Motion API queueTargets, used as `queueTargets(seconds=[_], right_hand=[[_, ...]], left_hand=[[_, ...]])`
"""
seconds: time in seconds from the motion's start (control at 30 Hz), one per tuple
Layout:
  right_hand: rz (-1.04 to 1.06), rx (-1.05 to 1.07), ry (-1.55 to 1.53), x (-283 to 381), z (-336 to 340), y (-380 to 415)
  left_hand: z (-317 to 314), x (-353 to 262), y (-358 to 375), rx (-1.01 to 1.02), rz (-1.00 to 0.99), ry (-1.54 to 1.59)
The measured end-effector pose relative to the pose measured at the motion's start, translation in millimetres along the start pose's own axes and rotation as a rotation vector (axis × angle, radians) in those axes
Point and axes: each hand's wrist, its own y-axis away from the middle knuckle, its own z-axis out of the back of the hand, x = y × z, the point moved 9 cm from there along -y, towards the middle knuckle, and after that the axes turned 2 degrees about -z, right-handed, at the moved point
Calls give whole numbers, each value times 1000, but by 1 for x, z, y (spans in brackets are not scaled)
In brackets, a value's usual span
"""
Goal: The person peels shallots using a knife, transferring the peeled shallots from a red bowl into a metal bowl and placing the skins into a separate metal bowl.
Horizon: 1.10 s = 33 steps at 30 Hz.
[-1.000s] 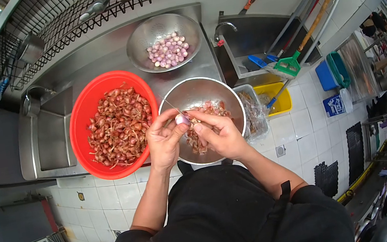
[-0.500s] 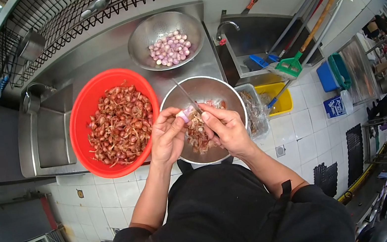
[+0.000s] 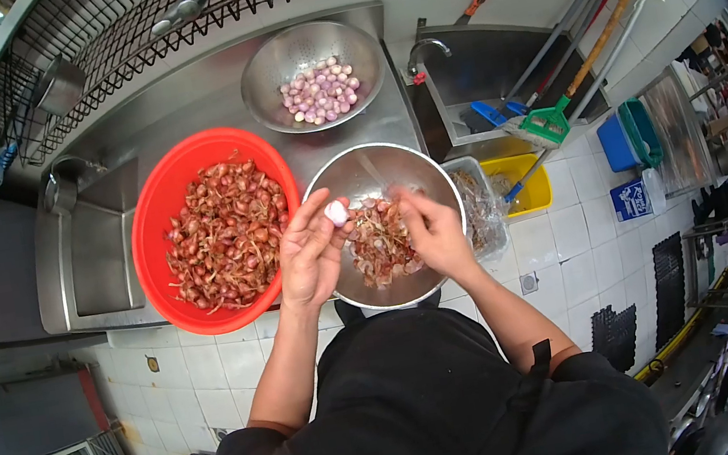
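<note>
A peeled shallot (image 3: 337,213), pale and purplish, is pinched in the fingertips of my left hand (image 3: 309,253) over the left side of a steel bowl (image 3: 407,293). Reddish-brown shallot skins (image 3: 380,258) lie inside that bowl. My right hand (image 3: 434,234), slightly smeared by motion, is closed around a small knife (image 3: 371,170) whose blade blurs against the bowl's far wall. Beside my left hand, a red basin (image 3: 150,245) holds a heap of unpeeled shallots (image 3: 224,234). Behind the bowl, a steel colander (image 3: 264,77) contains peeled shallots (image 3: 320,93).
At the left is a steel sink (image 3: 97,267). A clear plastic tub (image 3: 490,241) and a yellow bin (image 3: 533,191) stand right of the bowl. Farther back, a green broom (image 3: 546,125) leans by a deep sink (image 3: 477,69). A wire rack (image 3: 102,45) hangs above.
My hands have drawn apart; the knife has come away from the shallot with my right hand. The shallot now shows smooth and pale, still in my left fingers.
</note>
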Motion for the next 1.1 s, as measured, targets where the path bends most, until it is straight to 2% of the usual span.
queueTargets(seconds=[0.03, 0.1, 0.23, 0.33, 0.37, 0.47, 0.5, 0.57, 0.6, 0.67, 0.73, 0.77, 0.83, 0.87, 0.93, 0.97, 1.03, 1.1], right_hand=[[1, -1, 1, -12, 1, 1], [-122, 149, 235, -41, -14, 7], [-157, 114, 98, -41, -18, 13], [-81, 118, 150, -44, -19, 11], [-79, 129, 145, -44, -20, 12], [-76, 73, 121, -32, -15, 10], [-77, 86, 117, -23, -14, 11], [-135, 124, 272, -17, -7, 10], [-94, 89, 282, -11, -3, 11], [-115, 83, 293, -18, 1, 15], [-177, 67, 293, -24, 3, 18], [-177, 69, 292, -31, 2, 19], [-230, 29, 202, -50, 1, 19], [-227, 32, 201, -45, -1, 18], [-44, -22, 42, -15, -3, 15], [-44, -14, 43, -19, -5, 13], [-2, 178, 35, -31, -24, 8], [-48, 203, 122, -42, -30, 6]], left_hand=[[1, 1, 0, -38, 27, 19], [-2, 0, 1, -21, 35, 15], [-3, -5, -9, -18, -20, -84], [-20, -51, -52, -13, -346, -221], [-21, -68, -73, 5, -449, -344], [-2, -105, -133, -175, -560, -955], [12, -110, -136, -188, -559, -962], [55, -115, -139, -426, -324, -1203], [66, -118, -129, -411, -303, -1216], [104, -103, -111, -286, -142, -1484], [137, -66, -81, -33, 281, -1890], [171, -42, -64, 94, 544, -1951], [199, -23, -52, 149, 318, -2257], [197, -25, -47, 145, 317, -2259], [172, -37, -39, 135, 27, -2255], [174, -38, -36, 126, 32, -2254], [178, -35, -35, 167, 116, -2206], [174, -38, -39, 188, 173, -2180]])
